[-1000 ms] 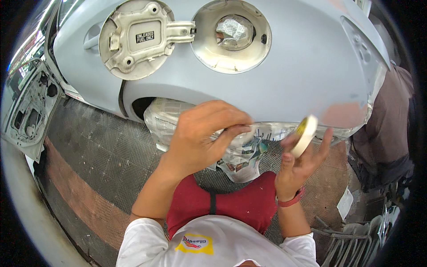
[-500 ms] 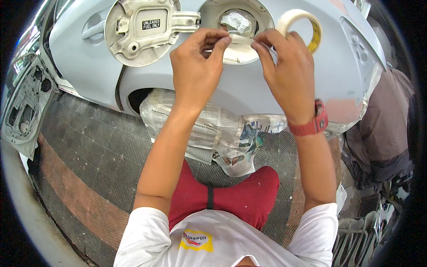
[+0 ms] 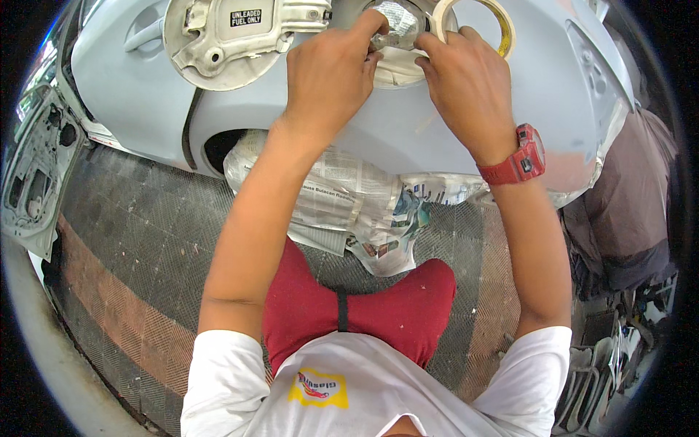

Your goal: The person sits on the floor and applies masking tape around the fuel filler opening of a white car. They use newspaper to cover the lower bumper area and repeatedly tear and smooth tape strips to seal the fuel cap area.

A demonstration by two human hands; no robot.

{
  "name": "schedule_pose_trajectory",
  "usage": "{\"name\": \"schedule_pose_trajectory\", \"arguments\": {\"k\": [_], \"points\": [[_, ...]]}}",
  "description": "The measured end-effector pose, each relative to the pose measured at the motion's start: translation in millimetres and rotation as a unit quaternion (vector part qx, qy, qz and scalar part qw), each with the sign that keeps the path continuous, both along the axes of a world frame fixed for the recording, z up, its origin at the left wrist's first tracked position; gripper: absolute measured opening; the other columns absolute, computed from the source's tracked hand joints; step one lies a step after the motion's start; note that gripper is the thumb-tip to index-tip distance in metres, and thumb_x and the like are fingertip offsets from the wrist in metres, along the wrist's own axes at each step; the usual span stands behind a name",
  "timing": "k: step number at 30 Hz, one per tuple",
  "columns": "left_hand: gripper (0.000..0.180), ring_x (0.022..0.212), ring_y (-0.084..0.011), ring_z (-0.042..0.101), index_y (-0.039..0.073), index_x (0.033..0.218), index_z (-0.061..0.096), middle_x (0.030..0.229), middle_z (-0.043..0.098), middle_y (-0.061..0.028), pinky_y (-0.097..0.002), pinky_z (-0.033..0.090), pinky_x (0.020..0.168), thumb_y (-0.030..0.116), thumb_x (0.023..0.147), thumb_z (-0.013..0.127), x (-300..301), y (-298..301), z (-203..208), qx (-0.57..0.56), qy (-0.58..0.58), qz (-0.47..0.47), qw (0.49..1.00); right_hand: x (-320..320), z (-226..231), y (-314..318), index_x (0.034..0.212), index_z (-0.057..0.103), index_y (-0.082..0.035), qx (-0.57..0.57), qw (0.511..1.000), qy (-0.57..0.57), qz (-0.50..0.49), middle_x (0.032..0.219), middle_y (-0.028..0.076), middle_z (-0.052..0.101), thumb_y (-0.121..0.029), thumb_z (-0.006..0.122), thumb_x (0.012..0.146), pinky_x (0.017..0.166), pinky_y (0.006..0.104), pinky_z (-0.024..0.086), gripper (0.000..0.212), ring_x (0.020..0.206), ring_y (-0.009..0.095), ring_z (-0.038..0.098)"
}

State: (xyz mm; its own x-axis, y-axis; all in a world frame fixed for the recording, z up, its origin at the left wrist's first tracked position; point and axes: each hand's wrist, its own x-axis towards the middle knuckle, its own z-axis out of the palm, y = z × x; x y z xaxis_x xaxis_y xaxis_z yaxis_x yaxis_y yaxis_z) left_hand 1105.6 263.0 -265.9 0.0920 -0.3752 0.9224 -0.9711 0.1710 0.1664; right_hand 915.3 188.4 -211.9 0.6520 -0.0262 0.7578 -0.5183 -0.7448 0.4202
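Observation:
My left hand [image 3: 329,76] is at the left side of the round fuel filler recess [image 3: 403,77], its index finger reaching inside and its thumb at the end of a pale strip of masking tape [image 3: 397,58]. My right hand [image 3: 472,91] is at the opposite side, fingers bent, index finger and thumb near the strip's other end. A roll of masking tape [image 3: 507,30] hangs around the right fingers. Crumpled newspaper [image 3: 399,20] covers the middle of the recess. To the left, the fuel door [image 3: 218,71] stands swung open, its inner side showing. My fingertips partly hide the strip's ends.
Around the recess spreads the grey car body panel [image 3: 262,113]. Newspaper [image 3: 338,178] covers the wheel below it. A detached door panel [image 3: 40,164] stands at far left, and a brown cloth cover [image 3: 626,204] hangs at right. Dark matting [image 3: 145,211] covers the floor.
The recess and car sit higher in the picture. My left index finger has moved from a pinch into the recess. The pale strip now lies lower in the recess, between my hands.

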Motion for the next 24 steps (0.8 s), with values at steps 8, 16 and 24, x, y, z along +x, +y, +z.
{"name": "schedule_pose_trajectory", "arguments": {"k": [8,16,24], "points": [[0.027,0.082,-0.0402,0.078,0.008,0.121,0.069,0.086,0.075,-0.0203,-0.0534,0.062,0.071,0.005,0.095,0.074,10.0,-7.8,19.1,0.085,-0.095,0.041,0.991,12.8,7.2,-7.6,0.088,0.079,-0.006,0.027,0.993,0.082,-0.076,0.088,0.016,0.077,-0.008,0.07,0.09,0.079,0.0478,0.059,0.009,0.091,0.033,0.075],[0.009,0.063,-0.039,0.073,0.012,0.11,0.065,0.067,0.068,-0.0159,-0.0526,0.057,0.057,0.013,0.102,0.069,13.7,-10.8,22.8,-0.015,-0.16,0.034,0.986,26.7,4.7,-10.7,0.072,0.079,-0.009,-0.022,0.991,0.077,-0.111,0.075,0.015,0.077,-0.008,0.071,0.086,0.069,0.0448,0.061,0.016,0.075,0.032,0.079],[0.014,0.064,-0.0391,0.073,0.01,0.11,0.065,0.067,0.069,-0.0162,-0.0521,0.057,0.057,0.009,0.097,0.069,16.5,-14.5,24.3,-0.022,-0.176,0.028,0.984,27.0,5.2,-15.7,0.072,0.079,-0.01,-0.031,0.989,0.075,-0.12,0.076,0.013,0.078,-0.008,0.072,0.086,0.069,0.0436,0.061,0.015,0.074,0.03,0.079]]}}
